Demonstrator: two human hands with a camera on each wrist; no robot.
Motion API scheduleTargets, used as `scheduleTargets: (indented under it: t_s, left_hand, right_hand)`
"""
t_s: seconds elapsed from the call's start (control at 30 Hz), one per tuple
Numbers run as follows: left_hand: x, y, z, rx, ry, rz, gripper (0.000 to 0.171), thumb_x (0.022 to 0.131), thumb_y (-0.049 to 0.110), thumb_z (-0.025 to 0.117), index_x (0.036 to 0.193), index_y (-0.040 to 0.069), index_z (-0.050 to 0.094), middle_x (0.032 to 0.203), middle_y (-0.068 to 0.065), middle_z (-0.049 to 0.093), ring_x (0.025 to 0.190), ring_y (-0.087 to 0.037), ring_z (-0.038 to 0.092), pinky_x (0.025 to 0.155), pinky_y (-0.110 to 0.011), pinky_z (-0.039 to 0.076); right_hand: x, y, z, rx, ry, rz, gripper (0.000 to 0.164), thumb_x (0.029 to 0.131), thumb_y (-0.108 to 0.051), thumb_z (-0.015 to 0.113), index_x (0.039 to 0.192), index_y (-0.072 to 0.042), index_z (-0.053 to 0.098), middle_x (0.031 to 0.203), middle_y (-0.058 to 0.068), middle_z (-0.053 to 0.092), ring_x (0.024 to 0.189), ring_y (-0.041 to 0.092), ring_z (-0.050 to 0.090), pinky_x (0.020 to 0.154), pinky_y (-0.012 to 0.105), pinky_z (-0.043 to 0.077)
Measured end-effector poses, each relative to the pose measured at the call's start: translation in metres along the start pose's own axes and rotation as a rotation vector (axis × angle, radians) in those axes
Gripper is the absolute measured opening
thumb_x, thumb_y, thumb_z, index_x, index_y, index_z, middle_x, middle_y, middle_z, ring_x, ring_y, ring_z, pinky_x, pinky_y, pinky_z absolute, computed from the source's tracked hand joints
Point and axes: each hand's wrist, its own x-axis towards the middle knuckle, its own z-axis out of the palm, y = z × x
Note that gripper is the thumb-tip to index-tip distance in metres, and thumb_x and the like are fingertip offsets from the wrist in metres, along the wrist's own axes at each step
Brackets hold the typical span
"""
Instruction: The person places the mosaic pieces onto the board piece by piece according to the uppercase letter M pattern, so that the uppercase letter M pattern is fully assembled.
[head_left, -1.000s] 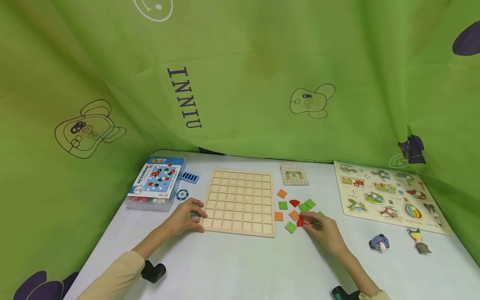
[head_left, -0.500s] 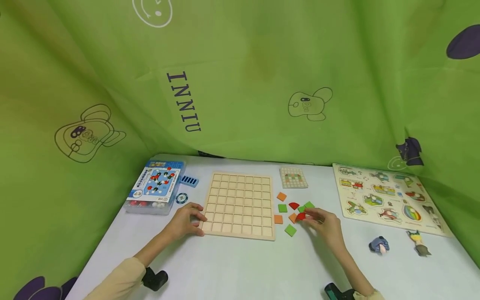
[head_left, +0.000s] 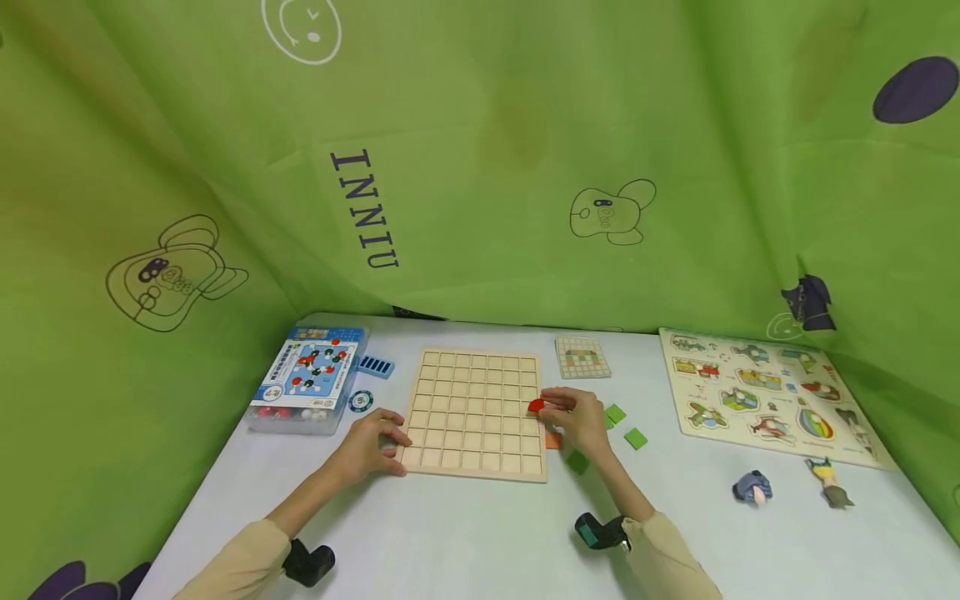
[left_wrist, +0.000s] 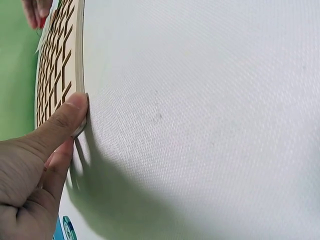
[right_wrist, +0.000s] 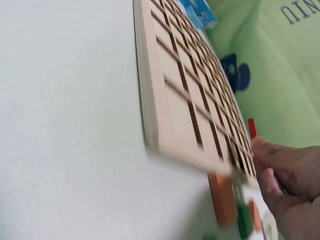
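A square wooden grid board [head_left: 476,410] lies flat on the white table. My left hand [head_left: 366,447] holds the board's near left corner; the thumb [left_wrist: 71,111] and a finger pinch its edge in the left wrist view. Over the board's right edge, my right hand [head_left: 583,419] pinches a red quarter-circle piece [head_left: 536,406] between thumb and fingers. From the right wrist view, the red piece [right_wrist: 252,128] is raised above the board. Below that hand are an orange square tile [head_left: 553,440] and a green square tile [head_left: 577,462], partly hidden.
More green tiles [head_left: 635,438] lie right of the hand. A pattern card [head_left: 582,358] sits behind. A boxed model kit [head_left: 306,379] and round chip [head_left: 361,401] stand left; a picture puzzle board [head_left: 765,396] and two small figures, one blue [head_left: 752,488], lie right.
My right hand has picked up a red quarter-circle piece from among the loose tiles and moved left with it to the board's right edge. The left hand stays at the corner.
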Motion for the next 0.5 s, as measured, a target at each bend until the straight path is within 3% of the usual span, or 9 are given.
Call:
scheduleTargets:
  t_s: [0.3,0.5]
  left_hand:
    - [0.001,0.000,0.002,-0.042,0.004,-0.005,0.031,0.057,-0.001,0.089,0.084,0.000,0.072,0.112,-0.021,0.056,0.099,-0.035,0.059,0.074,-0.027,0.055]
    - [-0.001,0.002,0.001,-0.068,0.045,0.056,0.031,0.054,-0.002,0.089,0.080,0.000,0.072,0.106,-0.020,0.056,0.093,-0.031,0.059,0.069,-0.023,0.055]
  right_hand:
    - [0.021,-0.019,0.051,0.039,-0.034,-0.121,0.028,0.073,0.008,0.076,0.101,0.007,0.070,0.094,0.018,0.071,0.084,0.030,0.069,0.069,0.028,0.056]
    - [0.037,-0.034,0.089,0.084,-0.130,-0.215,0.029,0.076,0.009,0.074,0.105,0.012,0.067,0.097,0.022,0.069,0.085,0.032,0.068,0.071,0.027,0.056]
